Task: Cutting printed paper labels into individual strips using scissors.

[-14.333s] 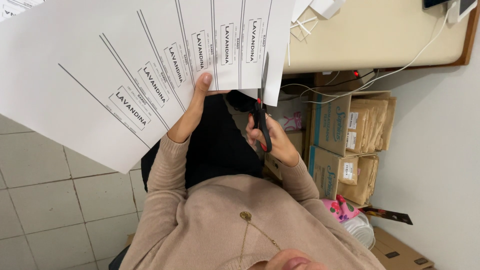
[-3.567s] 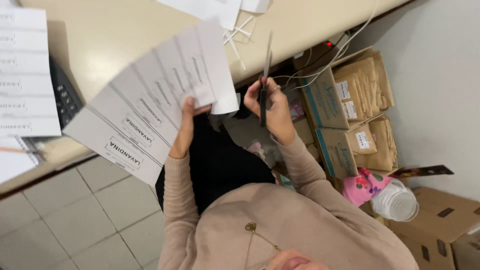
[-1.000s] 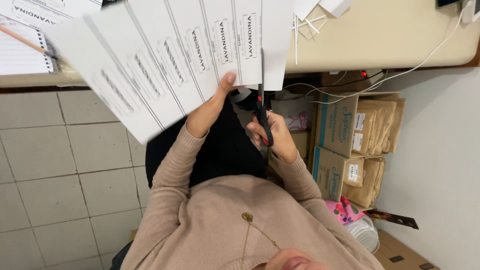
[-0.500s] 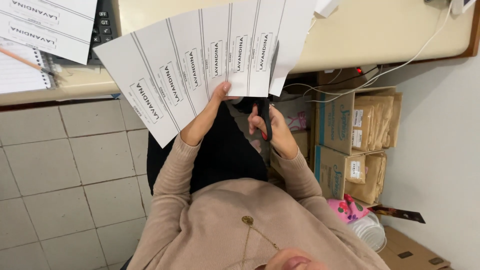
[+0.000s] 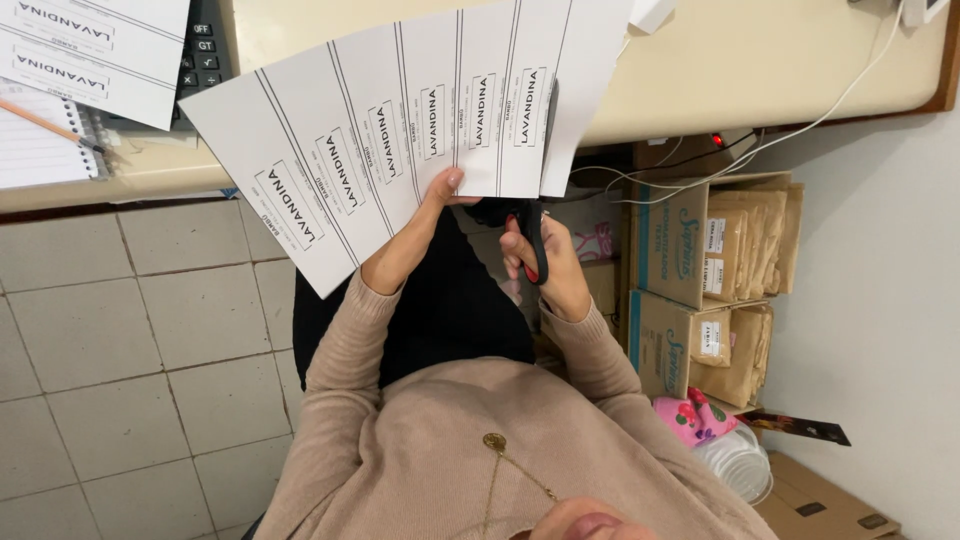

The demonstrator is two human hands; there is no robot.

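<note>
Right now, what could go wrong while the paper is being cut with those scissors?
The left hand holds the big paper sheet close to the scissors in the right hand, so a thumb could get nicked. The sheet is held in the air and could sag, so the cut might wander off the printed line.
</note>
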